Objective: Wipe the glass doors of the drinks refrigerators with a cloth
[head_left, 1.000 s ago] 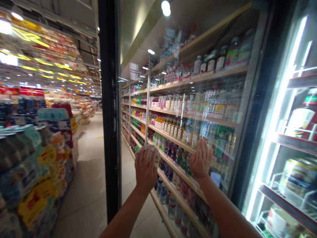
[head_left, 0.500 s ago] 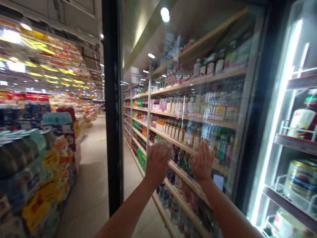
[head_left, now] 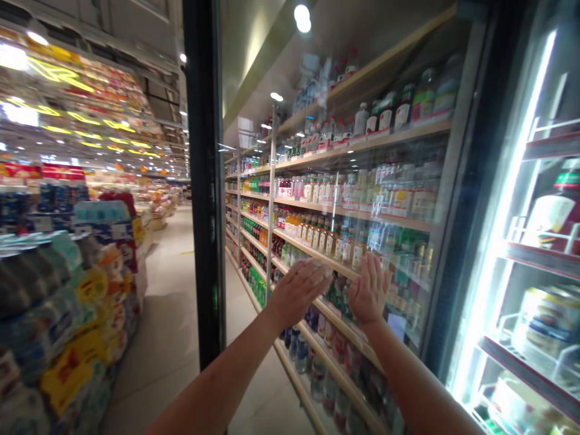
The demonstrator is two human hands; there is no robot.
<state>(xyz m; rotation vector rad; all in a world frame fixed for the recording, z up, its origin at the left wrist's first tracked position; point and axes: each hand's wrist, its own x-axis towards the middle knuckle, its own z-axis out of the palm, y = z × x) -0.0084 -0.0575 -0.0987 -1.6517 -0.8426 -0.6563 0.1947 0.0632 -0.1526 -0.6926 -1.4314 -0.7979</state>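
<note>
A glass cooler door [head_left: 408, 254] with a dark frame stands swung open in front of me. My left hand [head_left: 301, 287] is stretched out flat at the glass, fingers pointing right and their ends pale in the light. Whether anything thin lies under its palm is hidden. Close by on the right, my right hand [head_left: 369, 289] has its fingers up and extended against the same pane, with nothing visible in it. Through and on the glass show shelves of bottles [head_left: 317, 232], partly mixed with reflections.
At right, the lit cooler interior holds wire-fronted shelves [head_left: 534, 257] with bottles and cans. The dark door edge [head_left: 206, 199] rises left of my hands. Beyond it runs a pale aisle floor [head_left: 167, 314] beside stacked packs of drinks [head_left: 40, 284].
My left hand has slid right along the glass and turned, its fingers now pointing more to the right. My right hand stays in nearly the same place.
</note>
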